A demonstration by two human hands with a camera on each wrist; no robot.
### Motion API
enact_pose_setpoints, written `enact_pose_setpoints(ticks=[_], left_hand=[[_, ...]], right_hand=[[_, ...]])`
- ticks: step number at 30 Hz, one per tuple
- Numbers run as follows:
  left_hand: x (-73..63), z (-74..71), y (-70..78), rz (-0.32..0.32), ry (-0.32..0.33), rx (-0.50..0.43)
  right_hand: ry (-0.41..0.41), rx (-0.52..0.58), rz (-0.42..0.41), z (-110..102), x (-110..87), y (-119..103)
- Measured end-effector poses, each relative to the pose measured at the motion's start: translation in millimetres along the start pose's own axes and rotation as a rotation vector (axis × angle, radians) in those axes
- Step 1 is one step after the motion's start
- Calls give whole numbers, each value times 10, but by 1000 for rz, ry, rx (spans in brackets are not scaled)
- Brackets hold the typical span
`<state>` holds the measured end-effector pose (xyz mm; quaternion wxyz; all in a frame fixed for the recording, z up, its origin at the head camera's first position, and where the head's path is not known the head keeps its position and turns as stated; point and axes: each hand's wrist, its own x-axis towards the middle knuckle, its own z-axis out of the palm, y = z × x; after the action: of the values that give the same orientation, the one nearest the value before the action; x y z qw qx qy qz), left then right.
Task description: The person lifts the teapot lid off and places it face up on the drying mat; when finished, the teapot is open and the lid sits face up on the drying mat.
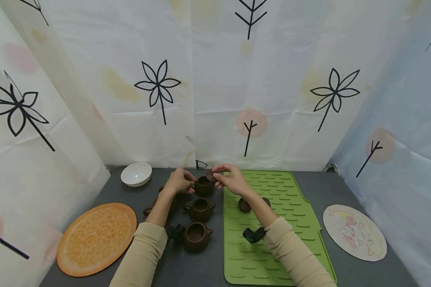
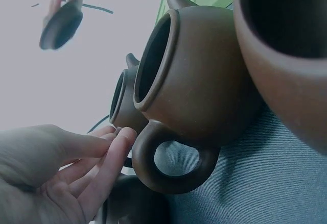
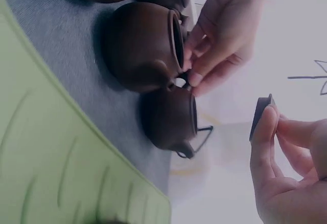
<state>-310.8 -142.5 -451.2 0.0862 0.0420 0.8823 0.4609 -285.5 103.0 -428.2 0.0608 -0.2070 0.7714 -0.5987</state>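
Three brown clay teapots without lids stand in a row: the far teapot [image 1: 203, 187], the middle teapot [image 1: 201, 211] and the near teapot [image 1: 196, 239]. My left hand [image 1: 180, 182] pinches the far teapot's handle with thumb and fingertips; the left wrist view shows this hand [image 2: 66, 168] beside the middle teapot [image 2: 204, 76]. Between thumb and fingers, my right hand [image 1: 233, 181] holds a small round brown lid [image 1: 210, 175]. In the right wrist view this lid [image 3: 259, 117] is tilted on edge, apart from the far teapot [image 3: 168, 117].
More brown teapots [image 1: 149, 210] stand partly hidden behind my left forearm. Two lids [image 1: 244, 205] lie on the green ridged mat [image 1: 283, 255]. A white bowl [image 1: 136, 174] and an orange round mat [image 1: 97, 239] are at left, a pale printed disc [image 1: 354, 233] at right.
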Motion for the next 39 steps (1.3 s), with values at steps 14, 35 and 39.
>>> enact_pose_setpoints(ticks=[14,35,39], left_hand=[[-11,13,-1,8,14,17],[-24,17,2,16,17,11],[-12,16,-4,14,17,12]], right_hand=[[-83,-21,-31,-486,-472,-154],[15,-63,7,-1206,-1205,-4],[24,-80,14,-1301,-1333,132]])
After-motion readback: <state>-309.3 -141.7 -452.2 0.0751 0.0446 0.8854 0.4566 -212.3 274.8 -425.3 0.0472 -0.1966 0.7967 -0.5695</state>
